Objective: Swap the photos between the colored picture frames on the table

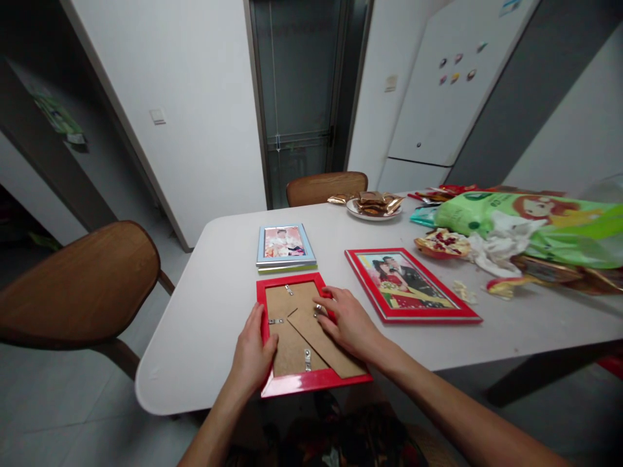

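Between both hands' grips, the face-down red frame (292, 384) overhangs the near edge of the white bench (195, 324); left fingers (250, 347) clamp its side, right fingers (341, 318) spread over a clip. Beyond stands a white fridge (435, 91); no lettering reads clearly.

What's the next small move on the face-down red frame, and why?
Probably turn the metal clip by the right hand. That hand's fingertips are right at it, and the left hand holds the opposite edge of the red frame. Turning direction: can't tell.
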{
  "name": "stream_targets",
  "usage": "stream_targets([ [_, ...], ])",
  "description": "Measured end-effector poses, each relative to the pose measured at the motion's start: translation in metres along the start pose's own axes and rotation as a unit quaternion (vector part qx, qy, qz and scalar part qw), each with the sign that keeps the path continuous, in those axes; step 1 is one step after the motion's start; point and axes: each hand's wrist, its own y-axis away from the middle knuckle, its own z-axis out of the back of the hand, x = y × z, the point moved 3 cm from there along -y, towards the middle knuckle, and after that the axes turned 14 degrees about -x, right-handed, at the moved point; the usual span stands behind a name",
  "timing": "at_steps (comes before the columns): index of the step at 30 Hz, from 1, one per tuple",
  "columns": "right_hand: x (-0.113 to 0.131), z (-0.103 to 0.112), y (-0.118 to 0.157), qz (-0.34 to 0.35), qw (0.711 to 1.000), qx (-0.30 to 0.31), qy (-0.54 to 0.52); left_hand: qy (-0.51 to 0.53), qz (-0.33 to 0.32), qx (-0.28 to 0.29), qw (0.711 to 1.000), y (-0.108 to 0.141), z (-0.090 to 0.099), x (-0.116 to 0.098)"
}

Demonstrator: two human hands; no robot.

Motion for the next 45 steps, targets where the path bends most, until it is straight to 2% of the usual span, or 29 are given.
stream_targets([
  [3,0.018,0.006,0.011,0.086,0.989,0.081,-0.094,-0.003,0.001,0.000,1.000,0.000,0.000,0.000],
  [5,0.028,0.008,0.017,0.113,0.976,0.132,-0.135,0.004,0.011,-0.004,1.000,0.001,0.000,0.000],
  [8,0.035,0.006,0.020,0.121,0.971,0.147,-0.143,0.008,0.015,-0.007,1.000,0.001,0.000,0.000],
  [16,0.038,-0.006,0.019,0.116,0.982,0.094,-0.119,-0.007,-0.012,-0.008,1.000,0.001,0.000,0.001],
  [23,0.053,-0.022,-0.008,0.090,0.991,0.061,-0.083,-0.029,-0.031,-0.003,0.999,0.001,-0.001,0.004],
  [27,0.066,-0.040,-0.022,0.097,0.992,0.073,-0.021,-0.006,-0.013,-0.010,1.000,-0.001,-0.001,0.002],
  [30,0.069,-0.048,-0.027,0.082,0.994,0.075,0.007,-0.028,-0.020,-0.001,0.999,-0.001,-0.001,0.002],
  [33,0.065,-0.050,-0.029,0.075,0.994,0.073,0.014,-0.065,-0.046,0.012,0.997,0.000,-0.002,0.004],
  [38,0.041,-0.046,-0.043,0.024,0.997,0.016,0.071,-0.143,-0.090,0.034,0.985,0.001,-0.003,0.006],
  [41,0.029,-0.048,-0.049,-0.008,0.994,0.015,0.107,-0.155,-0.096,0.036,0.982,0.001,-0.003,0.006],
  [45,0.025,-0.053,-0.050,-0.009,0.993,0.014,0.114,-0.158,-0.096,0.037,0.982,0.001,-0.003,0.006],
])
